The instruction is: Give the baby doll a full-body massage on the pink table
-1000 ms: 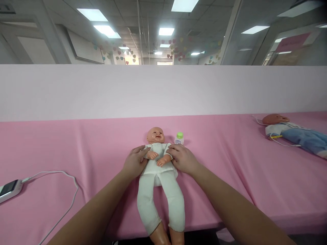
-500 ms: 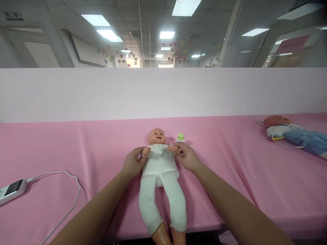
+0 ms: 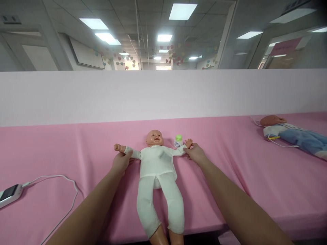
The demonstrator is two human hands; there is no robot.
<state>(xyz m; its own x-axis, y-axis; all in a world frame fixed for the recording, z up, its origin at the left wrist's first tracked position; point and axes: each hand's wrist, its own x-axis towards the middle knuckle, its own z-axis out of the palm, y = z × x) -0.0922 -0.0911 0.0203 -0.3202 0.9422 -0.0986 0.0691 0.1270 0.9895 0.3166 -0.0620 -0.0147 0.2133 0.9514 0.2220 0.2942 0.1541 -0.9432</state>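
My left hand (image 3: 122,161) and right hand (image 3: 196,153) each pinch one of the doll's (image 3: 156,165) sleeves (image 3: 135,154); the bottle (image 3: 178,141), just beyond my right grip, could topple if that sleeve swings upward.

Bare left hand (image 3: 121,163), bare right hand (image 3: 197,154), on show
And look at the forearms (image 3: 89,207), bare as well, long and smooth in outline, broad at the lower edge of view, tapering into slimmer, uncovered wrists (image 3: 206,164)
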